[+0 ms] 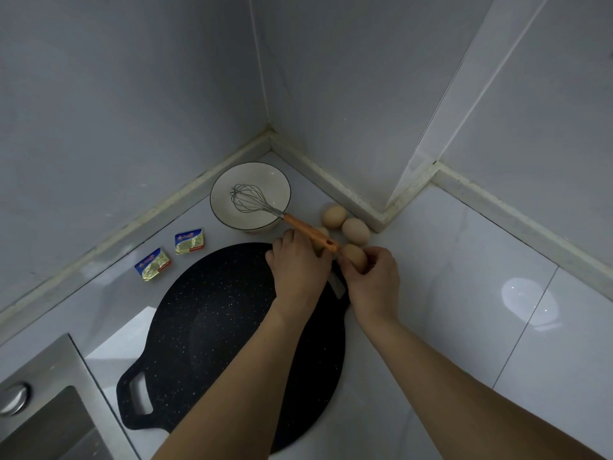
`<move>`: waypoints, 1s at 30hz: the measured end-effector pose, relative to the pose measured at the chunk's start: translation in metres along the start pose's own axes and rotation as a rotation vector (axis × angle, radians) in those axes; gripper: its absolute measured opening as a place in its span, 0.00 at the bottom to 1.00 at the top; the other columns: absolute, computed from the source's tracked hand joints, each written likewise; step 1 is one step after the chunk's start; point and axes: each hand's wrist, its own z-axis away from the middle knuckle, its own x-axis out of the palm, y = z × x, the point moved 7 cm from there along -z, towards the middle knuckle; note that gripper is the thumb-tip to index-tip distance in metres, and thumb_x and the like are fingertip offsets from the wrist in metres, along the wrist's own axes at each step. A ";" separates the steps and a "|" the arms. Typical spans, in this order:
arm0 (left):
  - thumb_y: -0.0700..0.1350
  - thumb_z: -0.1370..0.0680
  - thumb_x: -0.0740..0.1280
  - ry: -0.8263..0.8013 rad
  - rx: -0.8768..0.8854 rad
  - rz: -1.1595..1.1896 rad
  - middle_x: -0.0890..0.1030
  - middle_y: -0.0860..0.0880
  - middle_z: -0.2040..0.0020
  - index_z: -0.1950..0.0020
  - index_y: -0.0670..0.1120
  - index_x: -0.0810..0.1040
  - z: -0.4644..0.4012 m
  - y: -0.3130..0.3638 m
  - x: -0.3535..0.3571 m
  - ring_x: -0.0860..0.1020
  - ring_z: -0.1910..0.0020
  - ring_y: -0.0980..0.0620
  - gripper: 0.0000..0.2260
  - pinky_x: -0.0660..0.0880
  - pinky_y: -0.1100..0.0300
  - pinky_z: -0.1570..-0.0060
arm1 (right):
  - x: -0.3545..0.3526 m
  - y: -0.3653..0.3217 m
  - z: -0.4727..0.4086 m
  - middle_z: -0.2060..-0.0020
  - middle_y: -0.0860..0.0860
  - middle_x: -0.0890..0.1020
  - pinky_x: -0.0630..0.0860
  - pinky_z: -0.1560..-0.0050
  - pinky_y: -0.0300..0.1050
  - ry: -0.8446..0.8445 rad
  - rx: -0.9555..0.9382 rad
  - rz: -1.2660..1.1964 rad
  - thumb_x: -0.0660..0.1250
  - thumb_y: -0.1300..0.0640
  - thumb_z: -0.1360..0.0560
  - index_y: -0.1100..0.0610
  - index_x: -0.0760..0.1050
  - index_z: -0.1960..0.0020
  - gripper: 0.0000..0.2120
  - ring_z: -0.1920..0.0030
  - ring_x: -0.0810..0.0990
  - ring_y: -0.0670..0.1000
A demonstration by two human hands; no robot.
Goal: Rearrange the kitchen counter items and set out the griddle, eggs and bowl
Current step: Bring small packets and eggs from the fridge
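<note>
Griddle [215, 327] and bowl [250, 194] are out; my right hand [373, 280] pinches an egg [355, 255] beside the griddle, left hand [298, 263] flat, empty.

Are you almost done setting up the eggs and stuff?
Nearly. The griddle, the bowl with its whisk and two eggs are out. The right hand holds another egg, with the left hand beside it; that egg remains to place.

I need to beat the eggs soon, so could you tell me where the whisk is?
Head view: the whisk rests in the white bowl at the counter's back corner.
</note>
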 end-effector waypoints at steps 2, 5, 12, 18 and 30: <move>0.56 0.25 0.67 0.000 -0.002 0.011 0.77 0.45 0.41 0.39 0.44 0.75 0.000 -0.001 0.000 0.72 0.40 0.43 0.20 0.64 0.50 0.44 | 0.000 0.000 -0.001 0.49 0.48 0.75 0.74 0.47 0.44 -0.002 0.001 0.002 0.73 0.45 0.29 0.54 0.73 0.42 0.21 0.48 0.75 0.48; 0.56 0.25 0.67 -0.008 -0.013 0.021 0.76 0.45 0.40 0.37 0.44 0.74 0.000 -0.002 0.001 0.72 0.39 0.43 0.21 0.63 0.50 0.43 | 0.000 0.001 -0.001 0.48 0.48 0.75 0.73 0.48 0.41 -0.005 0.011 -0.009 0.73 0.44 0.29 0.54 0.73 0.42 0.22 0.48 0.74 0.48; 0.57 0.25 0.67 0.004 -0.019 0.052 0.76 0.45 0.41 0.38 0.43 0.74 0.002 -0.003 -0.001 0.72 0.40 0.44 0.22 0.64 0.51 0.43 | -0.001 0.000 0.000 0.47 0.47 0.73 0.71 0.47 0.39 -0.016 0.017 -0.021 0.72 0.44 0.29 0.54 0.72 0.40 0.23 0.47 0.73 0.46; 0.57 0.24 0.66 0.002 -0.008 0.040 0.76 0.45 0.41 0.37 0.45 0.73 0.003 -0.003 0.000 0.72 0.40 0.44 0.21 0.64 0.51 0.42 | -0.001 0.000 -0.001 0.46 0.48 0.74 0.73 0.46 0.41 -0.015 0.014 -0.017 0.72 0.45 0.29 0.55 0.72 0.38 0.23 0.47 0.75 0.47; 0.57 0.24 0.66 -0.005 -0.010 0.067 0.76 0.46 0.42 0.38 0.45 0.74 0.004 -0.006 0.000 0.72 0.40 0.45 0.20 0.64 0.52 0.42 | -0.002 -0.001 0.002 0.44 0.49 0.74 0.75 0.42 0.46 -0.023 0.017 -0.004 0.72 0.45 0.28 0.56 0.71 0.36 0.26 0.45 0.75 0.48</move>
